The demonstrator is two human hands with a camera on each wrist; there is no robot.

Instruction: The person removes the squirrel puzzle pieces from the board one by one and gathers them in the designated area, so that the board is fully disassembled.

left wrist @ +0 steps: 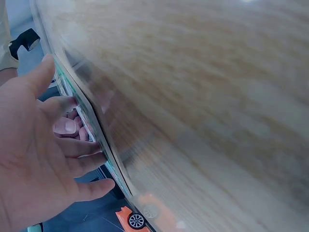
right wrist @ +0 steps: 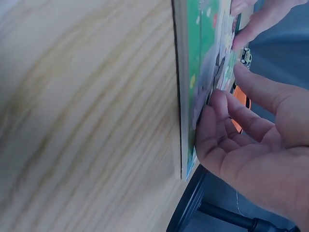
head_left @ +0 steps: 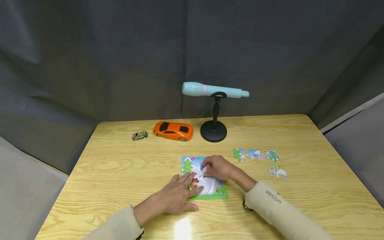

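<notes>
A jigsaw puzzle [head_left: 222, 195] showing a grey-white squirrel lies in its flat tray at the table's front middle. My left hand [head_left: 177, 196] rests with spread fingers on its lower left part. Over the upper right part, my right hand [head_left: 220, 167] curls its thumb and fingers at a small purple-grey puzzle piece [head_left: 202, 168], which it pinches at the picture's surface. The right wrist view shows these curled fingertips [right wrist: 206, 113] right at the puzzle's face; the fingers hide much of the piece. Loose puzzle pieces [head_left: 255, 154] lie right of the tray.
An orange toy car [head_left: 174, 131] and a small patterned toy car [head_left: 139, 135] stand at the back left of the wooden table [head_left: 120, 173]. Behind the puzzle, a light blue microphone [head_left: 216, 90] sits on a black stand [head_left: 213, 131]. Dark curtains hang behind the table.
</notes>
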